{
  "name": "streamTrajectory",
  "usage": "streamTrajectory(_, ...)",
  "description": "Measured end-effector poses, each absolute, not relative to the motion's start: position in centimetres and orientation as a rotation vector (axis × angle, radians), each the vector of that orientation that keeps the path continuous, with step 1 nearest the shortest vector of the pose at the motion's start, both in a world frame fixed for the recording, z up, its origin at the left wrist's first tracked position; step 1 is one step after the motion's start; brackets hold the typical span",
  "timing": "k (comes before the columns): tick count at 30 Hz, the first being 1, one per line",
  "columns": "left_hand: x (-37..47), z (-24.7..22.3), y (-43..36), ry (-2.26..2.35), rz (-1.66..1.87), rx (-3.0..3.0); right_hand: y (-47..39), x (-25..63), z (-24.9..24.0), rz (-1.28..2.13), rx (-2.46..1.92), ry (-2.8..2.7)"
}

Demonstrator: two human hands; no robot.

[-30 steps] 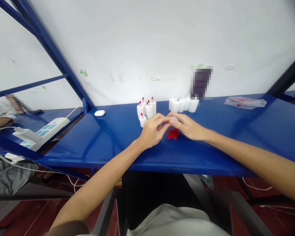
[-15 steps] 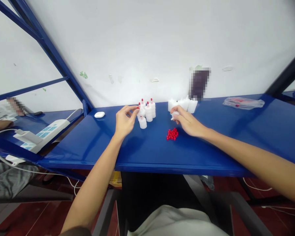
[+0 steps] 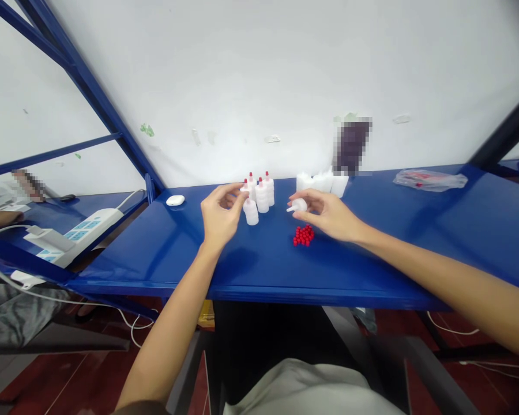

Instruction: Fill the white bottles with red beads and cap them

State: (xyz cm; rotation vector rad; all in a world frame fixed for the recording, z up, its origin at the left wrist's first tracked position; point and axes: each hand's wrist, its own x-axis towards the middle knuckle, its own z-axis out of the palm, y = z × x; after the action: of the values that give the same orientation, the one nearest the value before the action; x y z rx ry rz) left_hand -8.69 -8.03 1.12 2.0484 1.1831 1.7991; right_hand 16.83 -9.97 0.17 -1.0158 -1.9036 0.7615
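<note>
My right hand (image 3: 324,212) holds a small white bottle (image 3: 299,205) between thumb and fingers, its bare nozzle pointing left. Beside several white bottles with red caps (image 3: 262,196), my left hand (image 3: 221,214) has its thumb and fingertips brought close together at the nearest bottle's top; they hide that top and whatever they hold. A small pile of red caps (image 3: 303,235) lies on the blue table below my right hand. Behind that hand stand several white bottles without red caps (image 3: 322,182), partly hidden by it.
A white earbud case (image 3: 175,200) lies at the left, a clear plastic bag (image 3: 430,180) at the right. A blurred dark object (image 3: 352,146) is at the wall. Further left are a power strip (image 3: 82,233) and another person's hand (image 3: 2,221).
My right hand has turned and moved slightly left, bringing the white bottle with its nozzle into fuller view. My left hand has shifted only slightly, its fingers remaining near the nearest capped bottle.
</note>
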Motion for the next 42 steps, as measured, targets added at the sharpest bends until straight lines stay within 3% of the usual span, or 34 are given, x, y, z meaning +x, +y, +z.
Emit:
streamTrajectory(5, -5.0, 0.7, -10.3, 0.739, 1.687, 2.244, -10.4, 16.5, -0.1, 0.959, -0.848, -1.918)
streamTrajectory(13, -3.9, 0.7, -10.4, 0.673, 1.622, 2.461, -10.7, 16.5, 0.1, 1.008, -0.794, -1.922)
streamTrajectory(21, -3.5, 0.3, -10.7, 0.61, 1.617, 2.779, -11.6, 16.4, 0.9, 0.524, -0.967, -2.173)
streamTrajectory(24, -3.1, 0.2, -10.9, 0.64, 1.557, 2.858, -11.7, 16.5, 1.0, 0.534, -0.944, -2.189)
streamTrajectory(35, -2.3, -0.5, -11.1, 0.552, 1.651, 2.649, -11.9, 16.0, 1.4, 1.005, -0.821, -2.034)
streamTrajectory(40, -2.7, 0.5, -11.1, 0.62, 1.647, 2.52, -11.4, 16.4, 1.1, 1.035, -0.765, -2.055)
streamTrajectory(42, -3.7, 1.7, -10.4, 0.757, 1.736, 2.348, -10.7, 17.1, 1.3, 0.895, -0.852, -2.062)
